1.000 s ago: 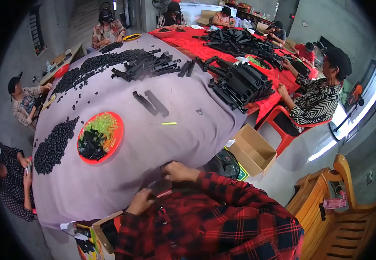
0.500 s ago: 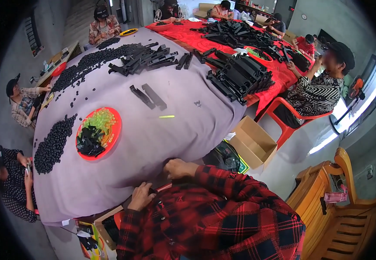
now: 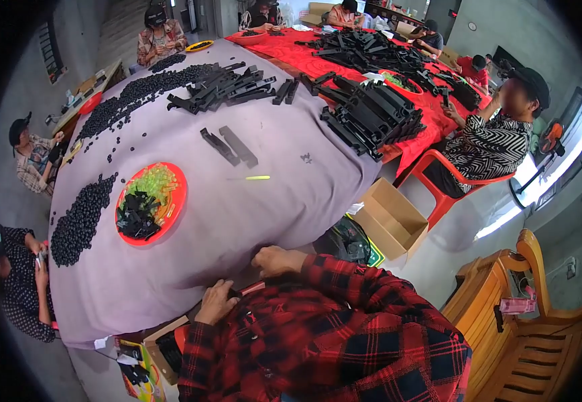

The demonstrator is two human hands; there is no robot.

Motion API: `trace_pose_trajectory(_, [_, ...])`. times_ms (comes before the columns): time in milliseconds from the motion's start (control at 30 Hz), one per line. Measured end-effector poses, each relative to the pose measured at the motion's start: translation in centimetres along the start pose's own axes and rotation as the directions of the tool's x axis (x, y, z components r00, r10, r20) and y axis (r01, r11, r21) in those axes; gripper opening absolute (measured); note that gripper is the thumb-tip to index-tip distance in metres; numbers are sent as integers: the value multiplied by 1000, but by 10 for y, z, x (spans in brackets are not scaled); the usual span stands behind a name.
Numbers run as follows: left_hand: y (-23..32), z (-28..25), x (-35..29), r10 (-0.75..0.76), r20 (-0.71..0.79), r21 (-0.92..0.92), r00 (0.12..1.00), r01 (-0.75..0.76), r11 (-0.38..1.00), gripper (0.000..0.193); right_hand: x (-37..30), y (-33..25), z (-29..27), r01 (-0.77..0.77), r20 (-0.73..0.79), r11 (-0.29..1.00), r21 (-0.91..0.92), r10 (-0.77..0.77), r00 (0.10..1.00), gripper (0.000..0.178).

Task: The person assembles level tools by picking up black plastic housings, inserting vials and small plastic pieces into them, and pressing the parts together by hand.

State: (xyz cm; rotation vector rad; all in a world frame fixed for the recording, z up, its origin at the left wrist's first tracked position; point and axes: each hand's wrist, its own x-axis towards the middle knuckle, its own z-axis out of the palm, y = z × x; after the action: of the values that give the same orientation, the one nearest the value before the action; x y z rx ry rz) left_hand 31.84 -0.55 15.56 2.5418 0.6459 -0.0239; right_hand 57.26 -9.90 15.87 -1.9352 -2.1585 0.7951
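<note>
At the near edge of the cloth-covered table, close to my body, are both my hands. My left hand has its fingers bent over a small dark piece, mostly hidden, whose kind I cannot make out. A little farther right, my right hand is curled closed, with its grip hidden from view. Beyond them on the cloth lie a thin yellow-green strip and two long black plastic parts. A red plate to the left holds clear yellow-green pieces and small black pieces.
Small black round pieces are heaped along the table's left side. Long black parts lie in piles at the back, with stacked ones on the right. An open cardboard box and wooden bench stand right. Several co-workers sit around.
My hands stay in almost the same place. The view has shifted very slightly. At the right, a co-worker's raised hand now shows a black part.
</note>
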Motion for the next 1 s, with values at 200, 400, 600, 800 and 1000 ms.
trace_pose_trajectory(200, [4,-7,1,-36,87,-27,996,38,999,56,2,-1,1,-7,15,1000,-24,8,1000,31])
trace_pose_trajectory(400, [-4,0,3,18,54,-13,998,-18,1000,55,9,9,16,-15,-40,993,-115,10,999,31])
trace_pose_trajectory(600, [1,-2,-2,55,-18,16,998,-55,998,52,2,-15,-2,-191,-32,918,-347,192,981,33])
trace_pose_trajectory(800, [9,-8,-4,35,16,24,999,-36,999,51,0,-17,1,-77,89,963,-258,103,991,36])
trace_pose_trajectory(1000, [11,-14,1,-52,172,-16,984,56,998,58,-2,-7,7,7,45,996,-94,-3,999,34])
